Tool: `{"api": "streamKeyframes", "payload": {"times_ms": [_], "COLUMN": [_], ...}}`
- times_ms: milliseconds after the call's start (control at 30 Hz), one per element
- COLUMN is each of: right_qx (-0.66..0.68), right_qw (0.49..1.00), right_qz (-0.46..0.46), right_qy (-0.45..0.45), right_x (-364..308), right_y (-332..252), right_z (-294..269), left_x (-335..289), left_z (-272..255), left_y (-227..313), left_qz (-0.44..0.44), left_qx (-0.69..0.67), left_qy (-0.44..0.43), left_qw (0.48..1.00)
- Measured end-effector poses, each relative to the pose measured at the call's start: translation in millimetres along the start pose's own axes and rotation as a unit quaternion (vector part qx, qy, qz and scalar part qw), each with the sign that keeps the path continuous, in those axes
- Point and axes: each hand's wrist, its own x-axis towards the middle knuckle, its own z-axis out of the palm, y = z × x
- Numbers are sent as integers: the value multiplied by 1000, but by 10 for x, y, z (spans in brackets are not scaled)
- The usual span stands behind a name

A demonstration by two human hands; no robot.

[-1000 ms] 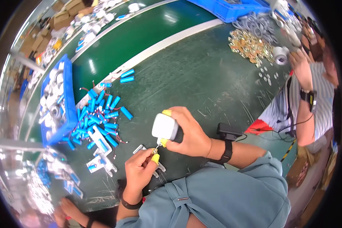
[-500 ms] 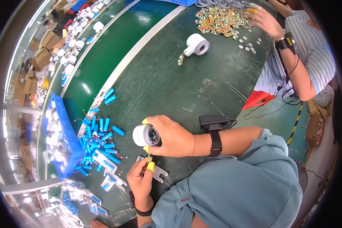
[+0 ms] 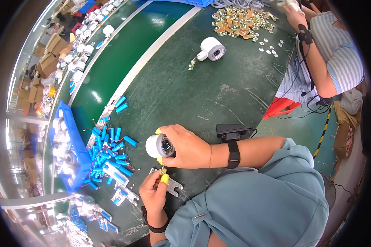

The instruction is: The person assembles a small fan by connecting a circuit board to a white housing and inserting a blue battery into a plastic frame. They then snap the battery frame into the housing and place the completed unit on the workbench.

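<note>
My right hand (image 3: 189,149) is wrapped round a white cylindrical housing (image 3: 153,145) with a dark, round inner face turned toward the palm. Just below it, my left hand (image 3: 153,193) pinches a small piece (image 3: 163,170) at the end of a short lead by the housing; the fingertips partly hide it. Yellow finger cots cover fingertips on both hands. Under the left fingers lies a greyish notched plastic bracket (image 3: 175,187). Left of the housing spreads a heap of blue cylindrical batteries (image 3: 104,154) with thin wires.
A blue bin (image 3: 76,144) of white parts stands at the left, beside the green conveyor belt (image 3: 95,88). Another white housing (image 3: 213,48), small circuit boards (image 3: 237,22) and white discs (image 3: 269,48) lie farther off. A co-worker's arm (image 3: 317,61) reaches in at upper right.
My hands keep their grips, with only a slight shift in view. The co-worker's hand has moved up and now holds a white part. The far housing's dangling board has swung slightly left.
</note>
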Motion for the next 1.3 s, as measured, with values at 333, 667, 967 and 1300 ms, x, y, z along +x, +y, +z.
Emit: {"api": "streamKeyframes", "payload": {"times_ms": [333,667,967,1300], "right_qx": [7,192,423,268], "right_qw": [1000,955,848,926], "right_qz": [-12,206,297,169], "right_qy": [-1,-92,-119,-206], "right_x": [6,258,915,665], "right_y": [4,89,341,187], "right_z": [-1,165,427,266], "left_x": [-15,372,2653,5600], "left_z": [-5,-486,-1330,-1752], "left_y": [18,754,1306,790], "left_qz": [-5,-131,-109,42], "left_qx": [-8,-101,36,-75], "left_qy": [-2,-59,-106,51], "left_qw": [1000,985,988,995]}}
